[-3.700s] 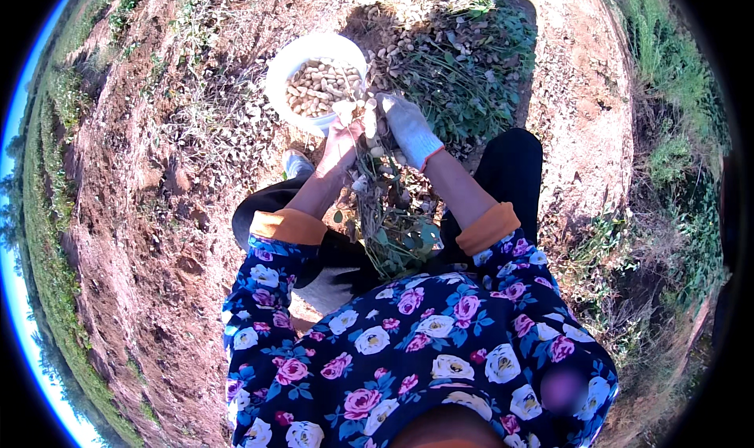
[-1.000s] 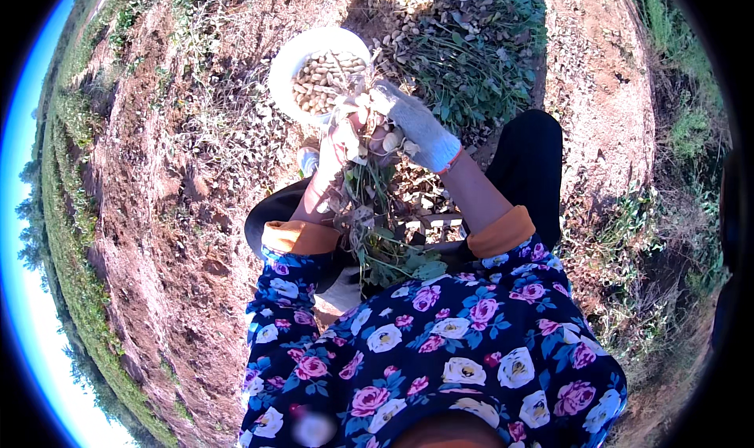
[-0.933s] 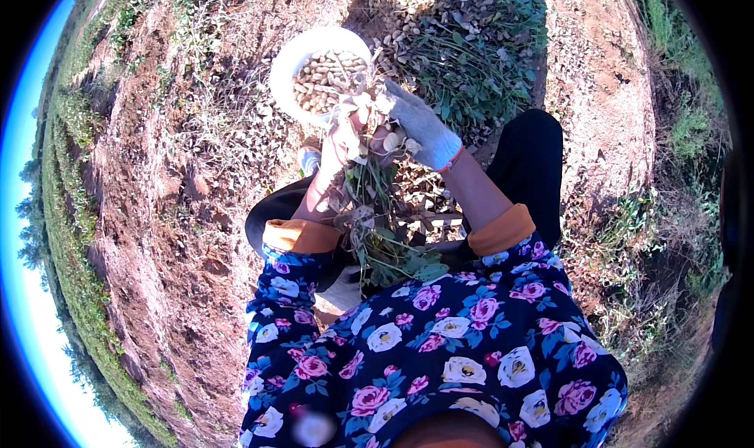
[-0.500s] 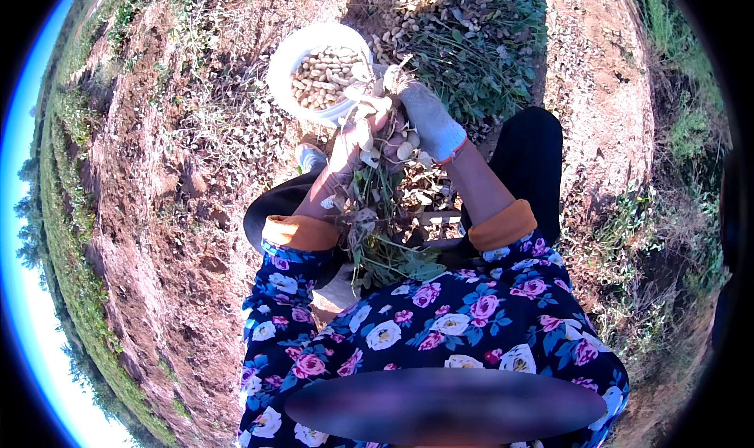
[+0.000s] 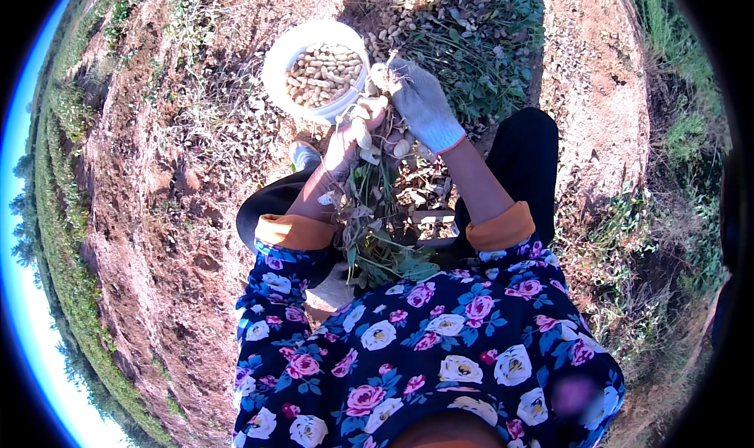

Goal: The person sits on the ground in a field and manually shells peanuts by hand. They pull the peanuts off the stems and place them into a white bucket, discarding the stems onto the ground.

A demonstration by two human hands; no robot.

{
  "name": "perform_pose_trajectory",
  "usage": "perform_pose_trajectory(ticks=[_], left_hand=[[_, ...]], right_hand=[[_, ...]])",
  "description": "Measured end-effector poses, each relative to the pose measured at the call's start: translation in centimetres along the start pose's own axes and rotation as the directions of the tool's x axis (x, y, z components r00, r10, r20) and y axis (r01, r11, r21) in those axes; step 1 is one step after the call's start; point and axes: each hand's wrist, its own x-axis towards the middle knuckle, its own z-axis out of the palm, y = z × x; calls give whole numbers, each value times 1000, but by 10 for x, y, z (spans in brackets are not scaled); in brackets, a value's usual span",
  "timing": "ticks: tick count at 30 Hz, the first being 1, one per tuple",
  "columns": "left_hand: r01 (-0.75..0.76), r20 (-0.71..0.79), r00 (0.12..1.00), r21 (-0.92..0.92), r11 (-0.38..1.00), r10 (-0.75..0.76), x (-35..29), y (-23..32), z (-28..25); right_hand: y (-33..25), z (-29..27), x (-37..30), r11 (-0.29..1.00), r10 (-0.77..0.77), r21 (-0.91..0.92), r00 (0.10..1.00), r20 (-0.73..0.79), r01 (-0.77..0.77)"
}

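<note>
A pulled peanut plant (image 5: 367, 204) hangs between my hands, its leafy stems trailing down to my lap. My left hand (image 5: 351, 136) is bare and closed round the plant near its roots, where several pale pods cluster and partly cover the fingers. My right hand (image 5: 424, 106), in a whitish knit glove, has its fingers closed on the root end with pods beside them. Exactly what lies inside that glove is partly hidden. Just beyond my left hand stands a white bucket (image 5: 276, 79) holding many picked peanuts (image 5: 323, 71).
A heap of pulled green peanut plants (image 5: 487, 63) lies in shade beyond my right hand. Loose peanuts (image 5: 400, 24) are scattered past the bucket. Dry reddish soil (image 5: 149, 236) stretches to the left, weeds (image 5: 691, 142) to the far right. My knees flank the plant.
My right hand has shifted slightly left and up at the root end, its fingers more curled. My left hand still grips the plant. The bucket sits a little further left in view.
</note>
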Motion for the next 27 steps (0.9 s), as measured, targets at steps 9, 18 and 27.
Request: perform_pose_trajectory(ticks=[9, 18, 27], left_hand=[[63, -88, 994, -37, 997, -66, 6, -13, -17], [56, -180, 983, 502, 863, 41, 10, 1, -12], [-22, -320, 926, 488, 872, 202, 7, -10, -5]], right_hand=[[31, -6, -4, 993, 84, 69, 978, 190, -99], [29, 12, -10, 945, 316, 133, 937, -150, -298], [117, 23, -2, 726, 576, -73, 662, -480, -684]])
